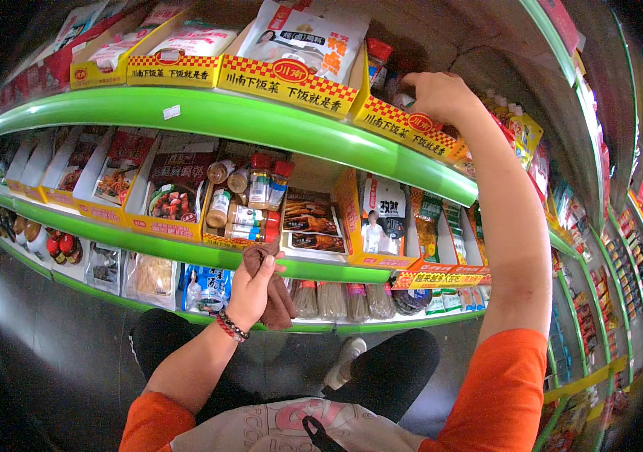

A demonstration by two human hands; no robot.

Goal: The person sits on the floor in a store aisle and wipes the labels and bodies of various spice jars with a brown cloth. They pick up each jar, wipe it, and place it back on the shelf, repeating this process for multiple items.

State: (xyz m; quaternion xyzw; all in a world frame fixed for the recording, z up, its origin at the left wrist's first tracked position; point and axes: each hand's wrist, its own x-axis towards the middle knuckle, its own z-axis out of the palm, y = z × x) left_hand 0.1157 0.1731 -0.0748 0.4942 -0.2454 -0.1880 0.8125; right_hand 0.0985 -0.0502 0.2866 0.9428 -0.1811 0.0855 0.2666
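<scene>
My left hand (249,291) grips a folded brown cloth (279,308) in front of the middle shelf's green edge (332,270). On the upper shelf, my right hand (443,95) reaches into a yellow display carton (392,125) with a checkered red border. A red-capped shaker jar (378,53) stands at that carton's left side. Something pale lies by my right fingertips, but whether they hold it is not clear. Below, between my two hands, another carton holds several red-capped spice jars (260,183), some upright and some lying down.
Left of my right hand stands a carton with a large white seasoning pouch (304,39). Flat dark food packets (313,217) lie on the middle shelf. Bundled noodles (332,299) fill part of the bottom shelf. More stocked shelves (604,294) run along the right.
</scene>
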